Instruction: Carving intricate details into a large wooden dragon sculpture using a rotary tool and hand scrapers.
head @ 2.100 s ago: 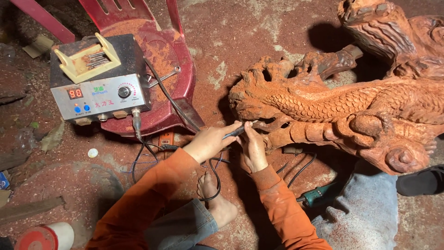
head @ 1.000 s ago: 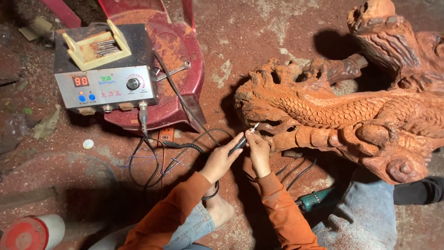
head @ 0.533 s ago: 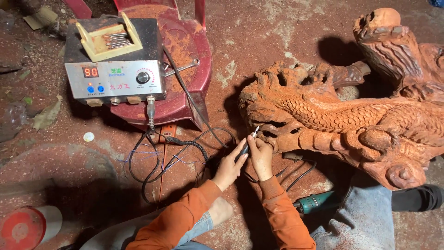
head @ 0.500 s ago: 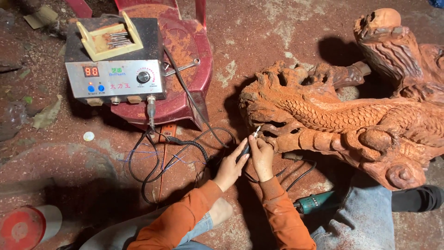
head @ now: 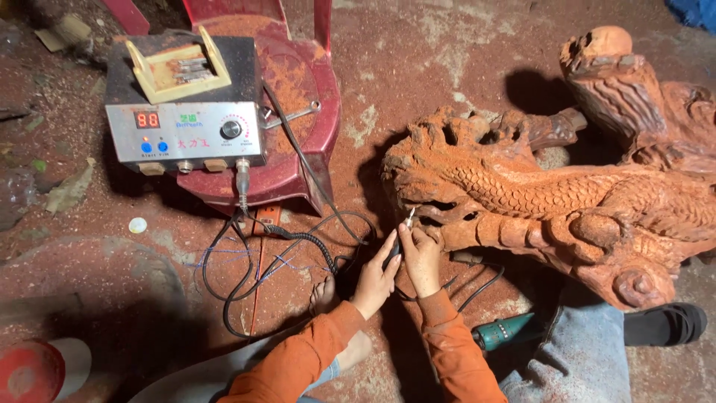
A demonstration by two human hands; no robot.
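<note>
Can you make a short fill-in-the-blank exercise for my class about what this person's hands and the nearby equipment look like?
1. Both hands, left hand and right hand, grip a slim rotary tool whose tip points at the wooden ____ carving.
2. The grey control box rests on a red plastic ____.
3. The person's sleeves are ____ in colour.
4. A ____ power tool lies on the floor by the right forearm.

Missing words: dragon; chair; orange; green
</note>
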